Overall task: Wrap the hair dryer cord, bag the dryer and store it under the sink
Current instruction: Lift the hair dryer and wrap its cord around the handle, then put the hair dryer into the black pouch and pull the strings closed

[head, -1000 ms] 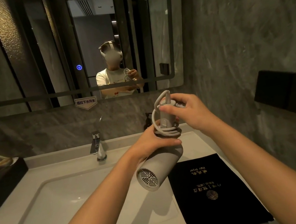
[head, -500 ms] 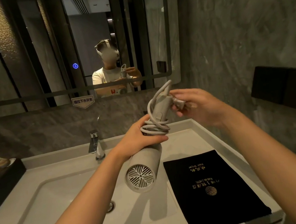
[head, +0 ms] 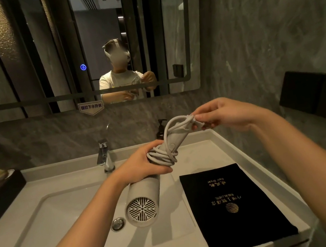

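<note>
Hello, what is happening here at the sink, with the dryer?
A person is winding the cord around the handle of a grey hair dryer. The left hand grips the dryer over the sink, while the right hand pinches the cord's end. The black storage bag lies flat on the counter, not yet used.

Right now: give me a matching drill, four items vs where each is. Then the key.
Items:
1. hair dryer
2. black bag
3. faucet
4. plug end of cord

Places:
A. flat on the counter, right of the basin
B. pinched by the right hand
C. gripped by the left hand, over the basin
D. behind the basin, on the counter

Pairs: 1-C, 2-A, 3-D, 4-B
</note>
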The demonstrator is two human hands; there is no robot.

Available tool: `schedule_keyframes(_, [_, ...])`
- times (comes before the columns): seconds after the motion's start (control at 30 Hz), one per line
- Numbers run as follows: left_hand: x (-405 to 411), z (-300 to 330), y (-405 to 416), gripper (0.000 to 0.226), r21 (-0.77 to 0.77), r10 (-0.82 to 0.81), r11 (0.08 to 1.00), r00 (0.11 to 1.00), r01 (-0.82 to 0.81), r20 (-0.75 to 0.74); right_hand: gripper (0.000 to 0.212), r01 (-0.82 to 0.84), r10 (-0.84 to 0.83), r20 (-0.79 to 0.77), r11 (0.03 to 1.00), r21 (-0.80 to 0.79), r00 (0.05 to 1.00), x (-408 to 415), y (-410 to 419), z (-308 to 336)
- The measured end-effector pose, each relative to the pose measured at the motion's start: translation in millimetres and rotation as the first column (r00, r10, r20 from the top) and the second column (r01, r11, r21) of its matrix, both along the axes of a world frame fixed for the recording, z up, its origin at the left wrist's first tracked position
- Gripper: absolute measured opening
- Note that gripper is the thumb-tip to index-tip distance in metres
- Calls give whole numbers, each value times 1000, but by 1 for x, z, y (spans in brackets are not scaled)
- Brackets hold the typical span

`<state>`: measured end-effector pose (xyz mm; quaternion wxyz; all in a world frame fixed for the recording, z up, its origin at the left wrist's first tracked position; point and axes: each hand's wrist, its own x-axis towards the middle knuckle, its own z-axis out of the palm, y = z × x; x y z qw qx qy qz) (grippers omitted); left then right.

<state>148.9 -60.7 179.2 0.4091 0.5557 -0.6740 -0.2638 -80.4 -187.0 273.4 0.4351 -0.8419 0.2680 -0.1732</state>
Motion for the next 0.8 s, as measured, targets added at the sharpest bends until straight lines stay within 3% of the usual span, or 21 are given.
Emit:
schedule_keyframes(0.17, [5, -2, -4, 59, -15, 112, 994, 992, -111, 63, 18, 160, -139, 132, 973, -166, 982, 16, 5, -4])
schedule_keyframes(0.27, [5, 1, -5, 62, -49, 142, 989, 987, -139, 72, 18, 206, -160, 255, 965, -165, 954, 21, 4, -12])
schedule_keyframes(0.37, [-1, -1, -5, 62, -89, 193, 978, 980, -188, 55, 19, 179, -172, 373, 984, 16, 912, 24, 3, -26])
schedule_keyframes(0.43, [-7, -4, -6, 62, -114, 234, 967, 971, -227, 50, 19, 92, -219, 512, 961, 262, 831, 29, 5, -34])
schedule_keyframes(0.53, [-16, -9, -9, 67, -164, 333, 936, 934, -311, 128, 18, -90, -421, 636, 786, 611, 647, 38, 10, -41])
schedule_keyframes(0.67, [-27, -11, -12, 67, -244, 465, 881, 838, -406, 285, 24, -53, -477, 569, 733, 678, 670, 50, 15, -44])
schedule_keyframes(0.8, [-40, -13, -20, 53, -262, 519, 848, 823, -461, 230, 30, -80, -520, 606, 716, 694, 602, 63, 21, -37])
